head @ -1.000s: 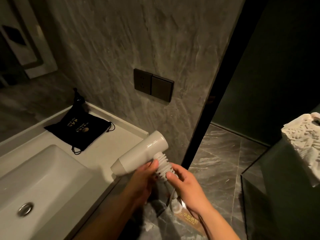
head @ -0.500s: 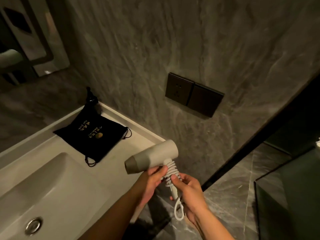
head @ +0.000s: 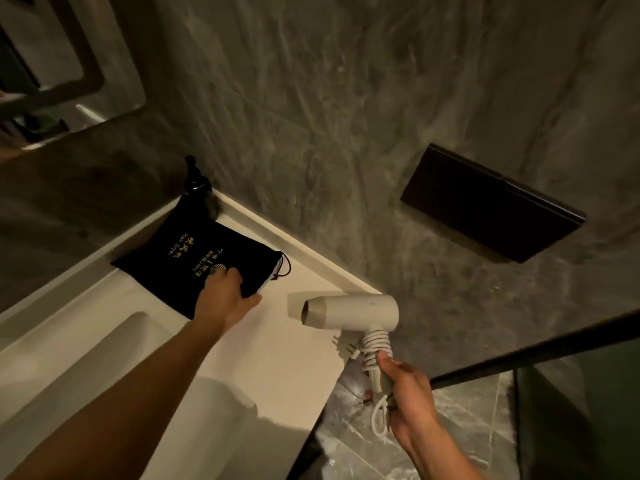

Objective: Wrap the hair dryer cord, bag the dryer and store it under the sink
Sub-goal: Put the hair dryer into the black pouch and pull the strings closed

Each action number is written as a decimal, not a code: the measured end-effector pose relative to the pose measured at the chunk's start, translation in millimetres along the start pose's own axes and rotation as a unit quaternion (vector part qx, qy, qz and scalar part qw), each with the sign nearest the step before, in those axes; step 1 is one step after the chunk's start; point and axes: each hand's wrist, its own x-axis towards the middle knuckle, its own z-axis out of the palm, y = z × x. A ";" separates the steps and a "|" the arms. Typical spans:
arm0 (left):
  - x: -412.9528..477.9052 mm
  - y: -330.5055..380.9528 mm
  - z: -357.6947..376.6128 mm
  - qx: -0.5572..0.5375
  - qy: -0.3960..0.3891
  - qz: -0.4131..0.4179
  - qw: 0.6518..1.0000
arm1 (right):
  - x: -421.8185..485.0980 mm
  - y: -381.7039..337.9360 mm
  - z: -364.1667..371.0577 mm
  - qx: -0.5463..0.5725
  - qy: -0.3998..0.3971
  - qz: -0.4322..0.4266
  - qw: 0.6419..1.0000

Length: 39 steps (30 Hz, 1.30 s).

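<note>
A white hair dryer (head: 349, 311) hangs over the right end of the counter, nozzle pointing left. Its cord (head: 374, 345) is coiled around the handle, with the plug sticking out to the left and a short loop dangling below. My right hand (head: 407, 396) grips the lower handle. A black drawstring bag (head: 194, 252) with gold lettering lies flat in the counter's back corner. My left hand (head: 223, 294) rests on the bag's near right corner, thumb out to the side, fingers closing on the fabric edge.
The white counter (head: 277, 358) holds a sink basin (head: 86, 368) at the left. A black soap dispenser (head: 195, 183) stands behind the bag. A dark socket plate (head: 491, 202) sits on the grey wall. A dark-framed glass panel (head: 519, 355) stands at the right over marble floor.
My left hand let go of the dryer handle and reached left onto the black bag. The right hand alone now holds the dryer with the cord wound on. The view swung left.
</note>
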 end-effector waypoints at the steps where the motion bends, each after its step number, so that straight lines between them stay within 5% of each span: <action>1: 3.9 -3.8 5.0 0.040 -0.025 -0.005 0.999 | -0.3 1.4 1.3 -0.009 0.006 -0.006 1.000; 5: 3.8 -21.6 31.1 0.085 0.013 0.061 0.994 | -3.0 3.7 1.0 -0.032 0.019 -0.023 0.999; 11: -23.8 -17.2 40.9 -0.114 0.044 0.047 0.991 | -6.2 8.8 -22.4 -0.051 0.023 -0.027 0.998; 16: -88.1 31.3 41.4 -0.174 0.038 0.072 0.981 | -18.1 8.5 -52.5 -0.066 0.023 -0.058 0.996; 21: -144.3 80.6 54.4 -0.334 -0.002 -0.007 0.943 | -23.7 19.2 -95.8 -0.106 0.028 -0.082 0.991; 32: -200.3 120.0 68.9 -0.180 0.027 0.065 0.981 | -38.9 34.0 -125.9 -0.182 -0.063 -0.089 0.977; 39: -212.3 115.6 62.2 -0.121 0.020 0.077 0.989 | -31.1 26.5 -117.6 -0.192 -0.141 0.029 0.971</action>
